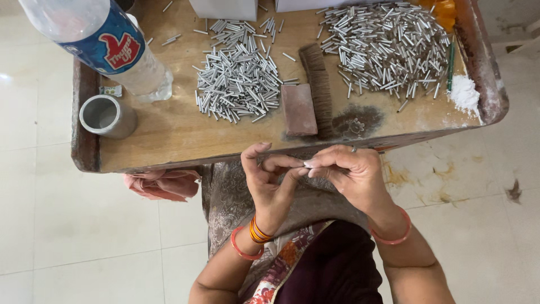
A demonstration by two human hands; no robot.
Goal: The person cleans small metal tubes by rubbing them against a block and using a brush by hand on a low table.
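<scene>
though blue-labelled, bottle (107, 45) top-left

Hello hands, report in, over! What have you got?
Left hand and right hand pinch one small pale piece together. Tube piles untouched on tray. Nothing in the way.

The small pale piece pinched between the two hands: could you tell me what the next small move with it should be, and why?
Probably lower it toward the table. The left hand and right hand meet fingertip to fingertip on the small pale piece, in the air over the lap, just short of the table edge. Both piles of metal tubes lie farther up the board, so nothing there is within touch yet.
</scene>
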